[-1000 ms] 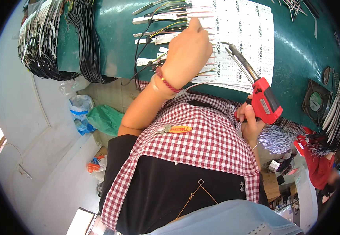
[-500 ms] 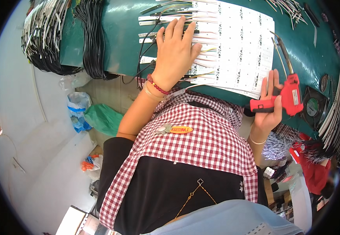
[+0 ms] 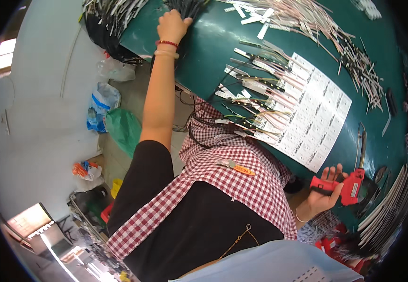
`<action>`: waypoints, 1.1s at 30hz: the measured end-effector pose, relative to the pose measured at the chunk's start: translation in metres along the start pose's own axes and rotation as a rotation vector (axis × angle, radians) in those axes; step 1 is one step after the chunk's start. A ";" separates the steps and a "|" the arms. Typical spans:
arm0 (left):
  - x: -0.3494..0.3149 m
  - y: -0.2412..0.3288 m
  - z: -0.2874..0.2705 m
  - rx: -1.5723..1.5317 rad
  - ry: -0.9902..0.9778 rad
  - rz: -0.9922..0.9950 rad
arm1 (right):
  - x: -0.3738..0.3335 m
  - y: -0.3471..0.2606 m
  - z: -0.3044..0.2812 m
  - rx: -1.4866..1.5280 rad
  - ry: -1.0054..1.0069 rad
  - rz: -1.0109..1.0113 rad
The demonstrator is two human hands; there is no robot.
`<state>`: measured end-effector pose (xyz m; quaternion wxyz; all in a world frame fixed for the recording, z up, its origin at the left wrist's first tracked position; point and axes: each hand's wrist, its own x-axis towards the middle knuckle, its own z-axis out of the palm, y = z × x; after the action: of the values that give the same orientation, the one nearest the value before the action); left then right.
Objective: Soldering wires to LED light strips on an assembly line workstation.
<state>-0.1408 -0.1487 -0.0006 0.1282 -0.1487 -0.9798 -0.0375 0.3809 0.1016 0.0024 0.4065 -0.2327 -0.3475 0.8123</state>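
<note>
My left hand (image 3: 172, 28) reaches to the far left of the green table, its fingers curled on a bundle of black cables (image 3: 192, 8). How many cables it grips is hidden. At the table's near right edge, my right hand (image 3: 322, 201) is closed round the handle of a red soldering gun (image 3: 353, 187). Its metal tip and thin feed tube point away from me, above the tabletop. Between my hands lies a white printed sheet (image 3: 321, 110), with a row of small circuit strips with thin wires (image 3: 260, 89) along its left side.
A long heap of wired strips (image 3: 316, 23) spreads across the back of the green table (image 3: 204, 56). Another dark bundle with pale ends (image 3: 112, 19) hangs over the left edge. Pale wires (image 3: 387, 211) lie at the right. Plastic bags (image 3: 122, 127) stand on the floor at left.
My left hand has left the strips on the sheet and moved far left to the black cables. The view has turned and shifted. My right hand keeps its hold on the soldering gun.
</note>
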 end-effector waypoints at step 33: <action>0.059 0.044 -0.129 -1.713 -0.128 0.203 | 0.012 -0.012 0.031 -0.006 -0.044 -0.063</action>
<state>-0.1509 -0.1048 0.1410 -0.0807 -0.2829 -0.6013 -0.7429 0.3593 0.1053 0.0310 0.4236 -0.2048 -0.3661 0.8029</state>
